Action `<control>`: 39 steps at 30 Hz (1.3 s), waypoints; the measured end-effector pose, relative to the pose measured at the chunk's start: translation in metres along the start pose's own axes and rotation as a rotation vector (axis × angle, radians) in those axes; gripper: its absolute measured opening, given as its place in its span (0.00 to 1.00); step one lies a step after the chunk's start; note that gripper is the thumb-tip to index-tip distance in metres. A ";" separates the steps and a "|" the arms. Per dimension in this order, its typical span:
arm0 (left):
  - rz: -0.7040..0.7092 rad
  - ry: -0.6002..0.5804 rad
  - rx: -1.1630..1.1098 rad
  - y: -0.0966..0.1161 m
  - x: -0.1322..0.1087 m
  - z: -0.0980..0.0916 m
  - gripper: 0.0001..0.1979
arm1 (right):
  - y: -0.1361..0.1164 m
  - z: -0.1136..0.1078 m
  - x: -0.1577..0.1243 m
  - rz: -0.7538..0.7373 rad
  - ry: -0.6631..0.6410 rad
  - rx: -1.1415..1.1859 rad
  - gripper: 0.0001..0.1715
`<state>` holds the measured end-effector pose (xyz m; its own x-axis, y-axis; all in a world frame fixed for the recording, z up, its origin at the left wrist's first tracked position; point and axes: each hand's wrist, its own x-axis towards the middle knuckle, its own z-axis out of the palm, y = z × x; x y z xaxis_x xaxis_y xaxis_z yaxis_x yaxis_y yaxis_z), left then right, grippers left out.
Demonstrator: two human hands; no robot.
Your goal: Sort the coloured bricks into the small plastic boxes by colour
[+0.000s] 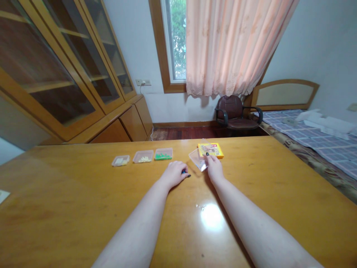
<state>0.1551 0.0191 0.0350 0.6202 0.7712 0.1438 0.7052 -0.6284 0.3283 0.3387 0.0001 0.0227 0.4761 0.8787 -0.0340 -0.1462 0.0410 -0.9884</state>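
- Left hand [174, 174] is curling its fingers around a small dark-blue object [184, 172], just above the glossy wooden table [83, 193]
- Right hand [214, 167] is pinching a clear plastic tray [197, 160] with fingers pressed together, right beside a shiny yellow packet [210, 150]
- Three small clear trays [143, 156] are sitting in a row to the left

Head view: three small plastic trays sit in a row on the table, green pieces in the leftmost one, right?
No: the head view shows the green pieces in the rightmost tray, not the leftmost; the row on the table is right.
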 end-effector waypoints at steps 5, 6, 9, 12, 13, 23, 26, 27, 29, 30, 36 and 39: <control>-0.005 -0.008 -0.007 0.004 0.002 0.002 0.05 | 0.000 0.001 0.000 -0.019 0.009 -0.005 0.16; -0.013 -0.008 -0.003 0.004 0.002 0.002 0.04 | 0.000 0.001 0.000 -0.019 0.012 -0.009 0.16; -0.019 -0.003 0.014 0.004 0.003 0.004 0.04 | -0.001 0.001 0.001 -0.011 0.008 -0.013 0.17; -0.023 0.036 0.031 0.002 0.004 0.005 0.04 | -0.001 0.001 0.001 -0.001 0.009 -0.002 0.16; -0.039 0.068 0.039 0.000 0.005 0.004 0.05 | -0.001 0.001 0.001 -0.002 0.011 0.000 0.16; -0.033 0.459 -0.118 -0.002 0.000 -0.012 0.09 | 0.007 0.000 -0.005 -0.137 -0.216 -0.226 0.17; 0.008 0.404 -0.105 0.004 0.000 -0.012 0.09 | 0.008 -0.001 -0.003 -0.113 -0.196 -0.177 0.17; -0.016 0.388 -0.095 0.004 0.000 -0.013 0.09 | 0.007 -0.001 -0.002 -0.096 -0.171 -0.161 0.16; -0.061 0.311 -0.080 0.001 -0.002 -0.016 0.07 | 0.006 -0.001 0.000 -0.070 -0.124 -0.138 0.15; -0.061 0.245 -0.079 -0.001 -0.004 -0.018 0.07 | 0.005 -0.001 0.000 -0.061 -0.106 -0.127 0.15; 0.063 -0.059 -0.211 -0.018 -0.012 -0.021 0.09 | -0.003 0.002 -0.005 -0.021 -0.089 -0.062 0.13; 0.047 -0.097 -0.259 -0.021 -0.011 -0.017 0.09 | -0.004 0.001 -0.006 -0.017 -0.089 -0.052 0.13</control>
<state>0.1278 0.0258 0.0419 0.6888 0.7207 0.0781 0.5717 -0.6063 0.5528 0.3354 -0.0044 0.0273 0.3984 0.9172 -0.0060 -0.0924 0.0336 -0.9952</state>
